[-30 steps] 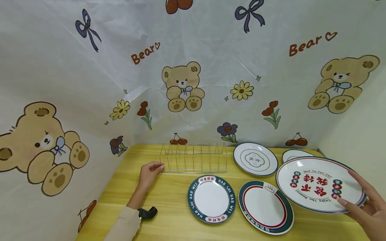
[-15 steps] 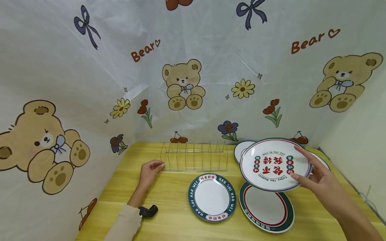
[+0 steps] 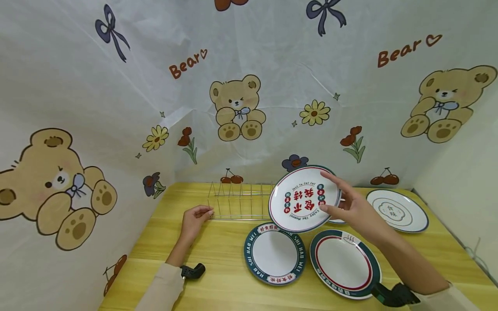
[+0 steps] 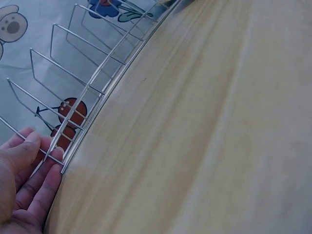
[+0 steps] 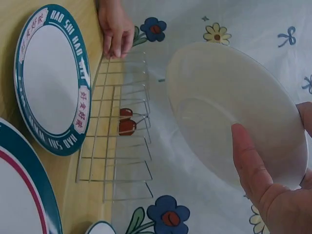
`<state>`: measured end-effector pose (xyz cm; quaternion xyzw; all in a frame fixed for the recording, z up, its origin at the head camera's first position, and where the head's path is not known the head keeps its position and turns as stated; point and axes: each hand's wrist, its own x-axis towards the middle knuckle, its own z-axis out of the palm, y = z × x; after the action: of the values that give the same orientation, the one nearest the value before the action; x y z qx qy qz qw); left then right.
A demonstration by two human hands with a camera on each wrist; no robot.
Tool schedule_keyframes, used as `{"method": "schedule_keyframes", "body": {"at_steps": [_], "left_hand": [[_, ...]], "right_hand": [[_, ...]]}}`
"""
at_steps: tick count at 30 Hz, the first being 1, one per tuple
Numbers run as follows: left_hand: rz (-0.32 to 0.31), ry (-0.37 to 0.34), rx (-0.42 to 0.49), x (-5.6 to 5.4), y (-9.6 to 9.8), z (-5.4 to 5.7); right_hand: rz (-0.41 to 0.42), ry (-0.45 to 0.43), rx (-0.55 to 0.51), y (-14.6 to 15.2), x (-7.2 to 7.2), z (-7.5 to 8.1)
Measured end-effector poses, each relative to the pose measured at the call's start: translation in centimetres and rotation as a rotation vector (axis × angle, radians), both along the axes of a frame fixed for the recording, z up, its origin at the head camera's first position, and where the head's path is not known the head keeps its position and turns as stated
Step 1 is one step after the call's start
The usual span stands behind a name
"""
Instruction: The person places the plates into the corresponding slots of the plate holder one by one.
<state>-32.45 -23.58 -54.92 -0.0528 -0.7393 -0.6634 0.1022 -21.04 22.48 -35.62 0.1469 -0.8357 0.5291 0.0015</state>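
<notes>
Two hands show on my feed, each of them pinching something. The left hand [image 3: 194, 222] has the near left corner of the wire rack [image 3: 240, 216] between thumb and fingers; the left wrist view shows its fingertips at the lowest wires, where the rack meets the worktop [image 3: 218, 259]. The right hand [image 3: 346, 205] pinches the right edge of the red-lettered plate [image 3: 303, 198], thumb on the printed face, and from the right wrist I see one finger laid along the plain pale underside.

That plate is tilted and raised off the worktop, its face towards the head camera, where it covers the right part of the rack. Below it, a green-rimmed plate [image 3: 275, 253] lies flat in front of the rack. Just to the right of that I have a red-ringed plate [image 3: 344, 263], also flat. A dark-edged white plate [image 3: 397, 210] lies farther back on the right, and a partly hidden plate [image 3: 336, 221] shows only a sliver beside the raised one. Behind everything hangs a bear-patterned cloth [image 3: 155, 65].
</notes>
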Motion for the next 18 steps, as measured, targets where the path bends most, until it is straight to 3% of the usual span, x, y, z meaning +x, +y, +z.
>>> {"method": "schedule_keyframes", "body": {"at_steps": [7, 11, 18], "left_hand": [[0.003, 0.02, -0.009, -0.1, 0.1, -0.2], [0.005, 0.01, -0.009, -0.1, 0.2, -0.2], [-0.004, -0.006, -0.002, 0.0, 0.0, -0.1]], "right_hand": [[0.083, 0.013, -0.04, -3.5, -2.7, 0.3], [0.095, 0.014, -0.016, -5.6, -4.3, 0.3], [0.129, -0.017, -0.065, -9.0, -6.9, 0.8]]}}
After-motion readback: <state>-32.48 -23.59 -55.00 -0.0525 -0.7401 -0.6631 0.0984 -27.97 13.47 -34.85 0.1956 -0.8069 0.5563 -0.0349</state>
